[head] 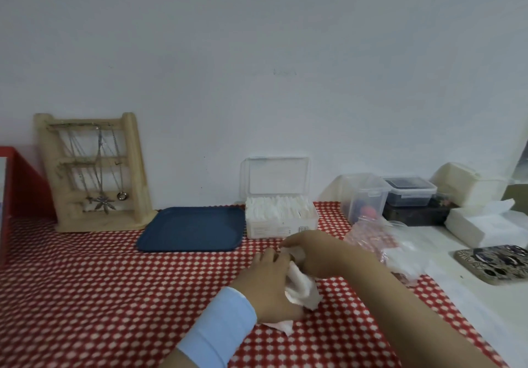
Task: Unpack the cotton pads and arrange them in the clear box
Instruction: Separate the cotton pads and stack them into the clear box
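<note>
Head view: left hand [268, 283] and right hand [314, 254] pinching cotton pads [303, 290] before open clear box [281, 229].

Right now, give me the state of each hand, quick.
Left hand: grips a bunch of cotton pads.
Right hand: fingers curled, pinching the top of the same cotton pads.

Clear box [281, 229] open, packed with cotton pads [278, 208]; more held.
</note>
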Demonstrator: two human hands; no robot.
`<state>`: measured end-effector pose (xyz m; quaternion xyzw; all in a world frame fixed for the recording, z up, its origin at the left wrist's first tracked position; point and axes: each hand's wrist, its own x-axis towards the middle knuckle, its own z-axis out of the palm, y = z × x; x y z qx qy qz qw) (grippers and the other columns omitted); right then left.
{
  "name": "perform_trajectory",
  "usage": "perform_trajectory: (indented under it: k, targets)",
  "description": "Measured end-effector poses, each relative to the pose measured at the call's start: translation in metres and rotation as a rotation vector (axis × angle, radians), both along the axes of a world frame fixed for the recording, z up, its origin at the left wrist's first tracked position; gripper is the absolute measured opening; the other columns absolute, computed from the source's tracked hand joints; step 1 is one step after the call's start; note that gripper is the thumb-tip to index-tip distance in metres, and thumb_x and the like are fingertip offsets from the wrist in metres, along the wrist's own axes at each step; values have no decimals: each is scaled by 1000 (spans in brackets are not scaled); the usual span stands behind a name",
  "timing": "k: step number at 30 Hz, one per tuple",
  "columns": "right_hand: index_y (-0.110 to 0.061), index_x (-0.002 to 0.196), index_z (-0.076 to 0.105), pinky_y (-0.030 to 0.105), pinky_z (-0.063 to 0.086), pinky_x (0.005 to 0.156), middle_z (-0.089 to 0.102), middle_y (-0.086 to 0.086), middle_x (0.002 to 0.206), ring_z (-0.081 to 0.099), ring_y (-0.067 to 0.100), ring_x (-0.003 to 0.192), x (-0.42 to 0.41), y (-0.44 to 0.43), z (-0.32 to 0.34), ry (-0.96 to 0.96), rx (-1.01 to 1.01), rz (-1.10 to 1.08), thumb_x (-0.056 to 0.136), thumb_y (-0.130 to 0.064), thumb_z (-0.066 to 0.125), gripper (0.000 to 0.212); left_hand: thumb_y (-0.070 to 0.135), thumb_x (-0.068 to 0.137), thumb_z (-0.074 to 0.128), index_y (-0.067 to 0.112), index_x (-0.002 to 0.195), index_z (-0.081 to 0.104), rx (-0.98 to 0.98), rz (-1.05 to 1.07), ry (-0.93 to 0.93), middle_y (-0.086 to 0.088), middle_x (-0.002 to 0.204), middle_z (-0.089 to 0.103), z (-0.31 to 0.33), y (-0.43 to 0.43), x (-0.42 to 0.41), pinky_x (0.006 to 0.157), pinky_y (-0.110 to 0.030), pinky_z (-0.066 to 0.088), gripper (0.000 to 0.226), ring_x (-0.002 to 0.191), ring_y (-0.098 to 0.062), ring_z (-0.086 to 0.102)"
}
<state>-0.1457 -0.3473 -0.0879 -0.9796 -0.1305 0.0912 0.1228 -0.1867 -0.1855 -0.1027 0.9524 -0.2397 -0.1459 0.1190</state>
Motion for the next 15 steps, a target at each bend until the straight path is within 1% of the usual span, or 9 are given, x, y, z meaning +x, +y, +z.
perform_trajectory:
  k: [2, 3, 4, 5, 6, 7, 9, 12, 15]
  targets:
    - [-28, 136, 62, 21, 38, 101, 62, -3, 138, 57, 14, 123, 3, 0, -2, -92, 29, -38, 94, -19, 65, 43, 29, 90, 64, 29, 141, 44, -101, 38, -70, 0, 136, 42, -4, 4, 13, 108, -35, 42, 54, 131, -20, 42]
    - [-27, 134, 63, 19, 37, 97, 64, -3, 136, 58, 14, 121, 4, 0, -1, -122, 36, -48, 94, -18, 63, 41, 24, 92, 60, 29, 124, 58, -116, 41, -152, 1, 125, 49, -5, 8, 21, 100, -31, 45, 33, 124, -19, 49]
    - [-26, 134, 63, 19, 37, 97, 63, -2, 136, 58, 15, 122, 3, -1, 0, -140, 61, -60, 94, -15, 61, 41, 20, 92, 58, 31, 99, 64, -105, 49, -195, 2, 111, 54, -2, 12, 28, 88, -28, 47, 14, 114, -20, 56]
    - [-25, 137, 61, 21, 39, 99, 63, -1, 136, 58, 17, 124, 2, -1, 2, -135, 110, -67, 94, -13, 60, 45, 17, 90, 56, 34, 76, 58, -96, 63, -224, 4, 98, 57, -2, 16, 35, 78, -25, 45, 23, 103, -21, 60]
    - [-25, 139, 58, 24, 41, 101, 62, 0, 137, 57, 19, 126, 0, -1, 3, -106, 147, -59, 93, -12, 60, 48, 15, 88, 56, 35, 65, 51, -90, 62, -218, 4, 90, 58, 1, 20, 39, 71, -24, 43, 31, 95, -22, 62]
    - [-25, 142, 56, 27, 43, 103, 61, 1, 138, 56, 21, 127, -3, -1, 4, -62, 146, -32, 93, -13, 60, 51, 17, 86, 58, 33, 64, 51, -91, 53, -165, 3, 87, 60, 4, 25, 43, 69, -24, 43, 28, 91, -21, 63]
    - [-26, 149, 47, 30, 42, 107, 55, 2, 144, 53, 22, 133, -10, 1, 4, 56, 59, 44, 96, -18, 60, 56, 28, 81, 67, 33, 84, 56, -40, -3, -5, 7, 94, 64, 9, 33, 44, 72, -24, 46, 12, 93, -17, 63]
    - [-35, 156, 33, 33, 33, 115, 41, -2, 158, 41, 20, 143, -21, 0, 20, 128, 158, 44, 95, -19, 58, 67, 43, 65, 71, 56, 106, 46, -54, 22, 196, 15, 111, 58, 11, 48, 47, 80, -27, 50, 50, 102, -12, 61]
    - [-31, 149, 47, 30, 34, 109, 45, -4, 154, 41, 18, 141, -30, -1, 41, -11, 269, 41, 94, -10, 54, 60, 44, 58, 66, 64, 139, 34, -230, 75, 181, 21, 137, 47, 19, 61, 48, 98, -30, 50, 89, 120, -8, 55]
